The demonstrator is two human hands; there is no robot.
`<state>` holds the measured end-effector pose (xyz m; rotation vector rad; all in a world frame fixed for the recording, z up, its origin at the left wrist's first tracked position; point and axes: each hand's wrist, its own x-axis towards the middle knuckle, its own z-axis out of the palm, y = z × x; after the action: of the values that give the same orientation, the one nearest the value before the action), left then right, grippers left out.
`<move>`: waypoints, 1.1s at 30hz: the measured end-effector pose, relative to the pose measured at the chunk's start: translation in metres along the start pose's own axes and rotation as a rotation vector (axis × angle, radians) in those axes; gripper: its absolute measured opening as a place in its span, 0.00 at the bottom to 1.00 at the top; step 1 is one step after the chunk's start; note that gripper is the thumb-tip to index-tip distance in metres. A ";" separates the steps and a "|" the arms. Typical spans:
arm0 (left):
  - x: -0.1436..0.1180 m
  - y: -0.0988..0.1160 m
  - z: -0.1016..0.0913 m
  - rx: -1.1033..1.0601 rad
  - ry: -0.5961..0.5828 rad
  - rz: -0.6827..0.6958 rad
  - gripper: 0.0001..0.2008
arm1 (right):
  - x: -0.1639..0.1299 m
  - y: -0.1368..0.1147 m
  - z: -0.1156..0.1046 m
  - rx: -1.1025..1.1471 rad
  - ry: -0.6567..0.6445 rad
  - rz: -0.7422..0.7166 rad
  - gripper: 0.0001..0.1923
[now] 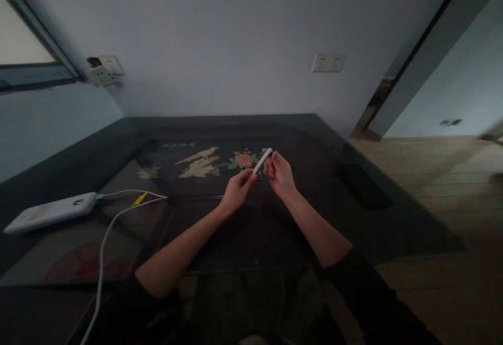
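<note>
You are holding a small white stick just above the middle of the frame, over the dark glass table with the bird and flower picture under it. The stick is tilting up to the right and is not touching the table.

What could go wrong, as I judge it: both grips are sitting at the stick's ends and look light, so a twist or a pull from one hand could be popping it loose, and it would be dropping onto the hard glass and rolling toward the far edge. The dim light is also making it hard to see exactly where your fingertips are sitting.

Your left hand is pinching the lower end, its fingers curled in close around it. Your right hand is closing on the upper end, thumb and fingers nearly together, the other fingers loosely bent. At the left of the frame a white power bank and its white cable are lying well apart from your hands.
</note>
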<state>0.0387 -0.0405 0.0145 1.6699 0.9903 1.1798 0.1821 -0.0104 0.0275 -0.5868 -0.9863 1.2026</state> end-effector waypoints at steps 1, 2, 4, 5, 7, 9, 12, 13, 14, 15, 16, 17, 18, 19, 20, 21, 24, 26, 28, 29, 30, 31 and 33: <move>-0.001 0.002 0.001 0.006 -0.015 0.007 0.16 | 0.000 0.001 0.000 0.002 0.008 0.000 0.22; -0.001 0.003 0.001 0.006 -0.027 0.012 0.16 | 0.000 0.001 0.000 0.007 0.016 0.001 0.22; 0.000 0.004 0.001 -0.009 -0.047 0.011 0.17 | 0.000 0.002 0.000 0.019 0.020 0.000 0.22; 0.000 0.003 0.001 -0.021 -0.052 0.007 0.17 | 0.000 0.002 0.000 0.025 0.014 -0.002 0.22; 0.002 0.002 0.000 -0.044 -0.046 -0.007 0.17 | 0.000 0.001 0.001 0.032 -0.006 -0.001 0.22; 0.003 0.000 -0.002 -0.053 -0.022 -0.019 0.17 | -0.001 -0.001 0.001 0.028 -0.016 0.005 0.23; 0.005 -0.002 -0.005 -0.056 0.011 -0.041 0.17 | -0.001 -0.002 0.002 0.024 -0.020 0.012 0.25; 0.006 -0.002 -0.005 -0.054 0.020 -0.048 0.17 | -0.001 -0.002 0.002 0.027 -0.023 0.012 0.25; 0.006 -0.003 -0.006 -0.049 0.027 -0.053 0.17 | -0.001 -0.002 0.002 0.030 -0.028 0.012 0.25; 0.006 -0.004 -0.006 -0.042 0.036 -0.056 0.17 | -0.001 -0.002 0.002 0.030 -0.033 0.012 0.25; 0.006 -0.004 -0.006 -0.033 0.043 -0.056 0.17 | -0.001 -0.001 0.002 0.028 -0.034 0.014 0.24; 0.005 -0.004 -0.006 -0.024 0.045 -0.053 0.16 | -0.001 -0.001 0.002 0.026 -0.032 0.016 0.24; 0.005 -0.004 -0.005 -0.015 0.043 -0.048 0.16 | -0.001 0.000 0.001 0.025 -0.026 0.016 0.24; 0.004 -0.004 -0.005 -0.007 0.037 -0.043 0.16 | -0.001 0.000 0.001 0.024 -0.020 0.016 0.23; 0.004 -0.003 -0.004 0.002 0.028 -0.035 0.16 | -0.001 0.001 0.000 0.025 -0.015 0.013 0.23; 0.003 -0.002 -0.003 0.009 0.018 -0.026 0.16 | -0.001 0.001 0.000 0.027 -0.012 0.010 0.22; 0.000 0.001 -0.001 0.017 -0.021 0.000 0.16 | -0.001 0.003 -0.001 0.033 -0.015 0.006 0.21; 0.000 0.003 0.000 0.006 -0.045 0.008 0.16 | -0.001 0.003 -0.001 0.036 -0.012 0.009 0.21; 0.000 0.005 -0.001 -0.010 -0.048 0.004 0.16 | -0.001 0.002 0.000 0.030 -0.006 0.013 0.21; 0.000 0.005 -0.001 -0.018 -0.041 0.000 0.16 | -0.001 0.002 0.000 0.027 -0.006 0.011 0.21; 0.001 0.004 -0.002 -0.024 -0.030 -0.005 0.16 | -0.001 0.002 0.001 0.027 -0.009 0.008 0.21; 0.002 0.003 -0.003 -0.030 -0.016 -0.012 0.16 | -0.001 0.001 0.001 0.033 -0.015 0.002 0.21; 0.004 0.001 -0.005 -0.043 0.005 -0.024 0.16 | -0.002 0.000 0.002 0.049 -0.027 -0.008 0.22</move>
<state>0.0354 -0.0360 0.0174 1.6174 0.9795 1.1823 0.1804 -0.0124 0.0281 -0.5286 -0.9788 1.2266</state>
